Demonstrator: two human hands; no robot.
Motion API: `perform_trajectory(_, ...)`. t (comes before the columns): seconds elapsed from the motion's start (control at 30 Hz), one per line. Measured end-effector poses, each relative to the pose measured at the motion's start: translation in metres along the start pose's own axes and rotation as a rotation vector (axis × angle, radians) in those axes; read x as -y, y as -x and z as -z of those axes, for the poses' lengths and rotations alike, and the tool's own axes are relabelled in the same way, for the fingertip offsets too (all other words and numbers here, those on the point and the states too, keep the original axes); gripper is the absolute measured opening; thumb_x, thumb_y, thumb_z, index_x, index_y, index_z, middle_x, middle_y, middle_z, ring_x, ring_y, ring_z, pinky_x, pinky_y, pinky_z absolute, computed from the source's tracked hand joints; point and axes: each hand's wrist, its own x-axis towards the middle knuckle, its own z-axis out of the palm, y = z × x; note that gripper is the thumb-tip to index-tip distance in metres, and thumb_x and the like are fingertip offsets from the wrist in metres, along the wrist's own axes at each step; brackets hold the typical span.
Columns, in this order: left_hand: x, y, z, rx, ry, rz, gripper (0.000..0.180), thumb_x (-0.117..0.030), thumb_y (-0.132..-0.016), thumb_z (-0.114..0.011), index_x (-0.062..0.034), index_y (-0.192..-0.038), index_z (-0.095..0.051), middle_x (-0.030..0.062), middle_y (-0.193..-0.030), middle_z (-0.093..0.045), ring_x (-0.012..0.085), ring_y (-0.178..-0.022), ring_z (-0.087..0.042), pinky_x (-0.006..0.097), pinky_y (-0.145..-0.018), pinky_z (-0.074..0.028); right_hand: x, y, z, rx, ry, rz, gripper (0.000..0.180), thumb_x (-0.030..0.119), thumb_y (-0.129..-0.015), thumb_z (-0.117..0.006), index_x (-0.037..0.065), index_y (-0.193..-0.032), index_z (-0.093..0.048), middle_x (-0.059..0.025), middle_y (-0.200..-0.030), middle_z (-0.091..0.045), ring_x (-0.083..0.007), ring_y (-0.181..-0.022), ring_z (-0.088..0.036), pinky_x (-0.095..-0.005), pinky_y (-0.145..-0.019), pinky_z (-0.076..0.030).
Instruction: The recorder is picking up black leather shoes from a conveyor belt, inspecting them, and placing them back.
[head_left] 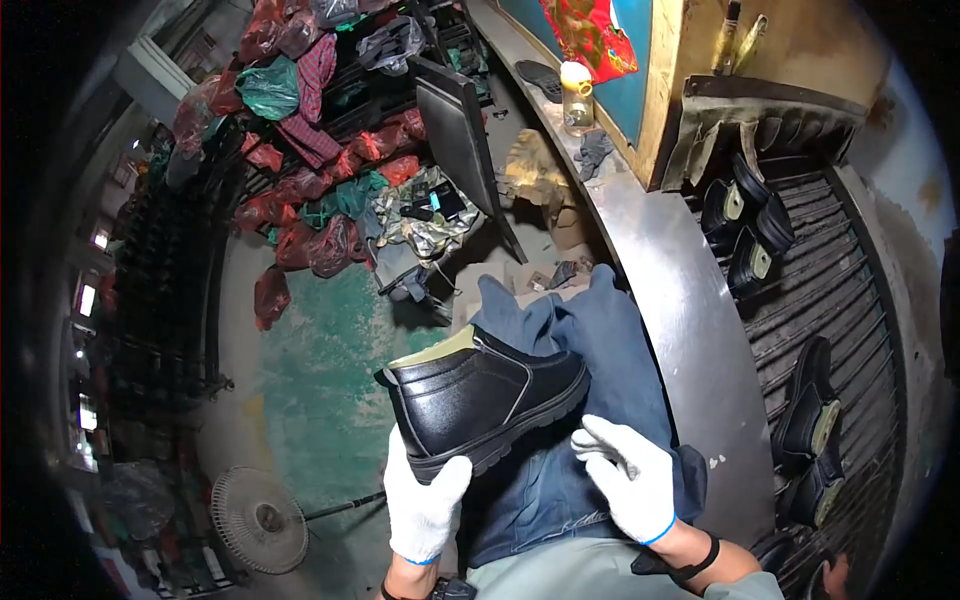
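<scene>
A black leather ankle boot is held up over my lap, its toe pointing right and its chunky sole turned down. Filling its opening is a yellow-green piece that looks like a shoe last. My left hand, in a white knit glove, grips the heel end from below, with the thumb against the sole's edge. To the right of the sole and apart from it is my right hand, also gloved. Its fingers are loosely bent, thumb apart, and nothing shows in it. Under both hands lies dark blue cloth across my legs.
On my right, a curved metal ledge borders a slatted conveyor carrying several black shoes. A bottle stands on the ledge. A fan stands at lower left. Ahead are a black chair and red bags.
</scene>
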Motion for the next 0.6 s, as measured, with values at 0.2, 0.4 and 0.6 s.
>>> perform_trajectory(0.2,-0.006,0.007,-0.027,-0.045,-0.169,-0.132,0.087,-0.018,-0.089,-0.089,0.0056,-0.163,-0.05,0.0181,-0.144,-0.072,0.0261,-0.127,-0.07,0.041,-0.113,-0.055,-0.014,0.006,0.013,0.044,-0.623,-0.253,0.076,0.017,-0.108,-0.076,-0.001,-0.173,-0.041,-0.0289,-0.146,-0.071,-0.037,-0.126,-0.075,-0.0467,-0.109,-0.063)
perform_trajectory(0.4,0.008,0.038,-0.036,0.808,-0.991,-1.133,0.103,-0.034,-0.062,-0.113,-0.0016,-0.147,-0.066,0.0169,-0.143,-0.068,0.0348,-0.134,-0.069,0.049,-0.112,-0.057,-0.036,0.006,0.047,-0.055,-1.137,-0.69,0.048,0.022,-0.104,-0.065,-0.006,-0.142,-0.072,-0.0242,-0.133,-0.08,-0.0382,-0.121,-0.079,-0.0498,-0.115,-0.061)
perform_trajectory(0.6,0.061,-0.008,-0.07,0.224,0.119,-0.162,0.065,-0.036,-0.118,-0.057,-0.0007,-0.172,-0.046,0.0235,-0.176,-0.047,0.0369,-0.162,-0.048,0.052,-0.138,-0.031,-0.064,0.011,0.063,0.017,-1.135,-0.601,0.07,0.014,-0.088,-0.067,-0.012,-0.152,-0.061,-0.0273,-0.148,-0.072,-0.0414,-0.134,-0.073,-0.0509,-0.123,-0.056)
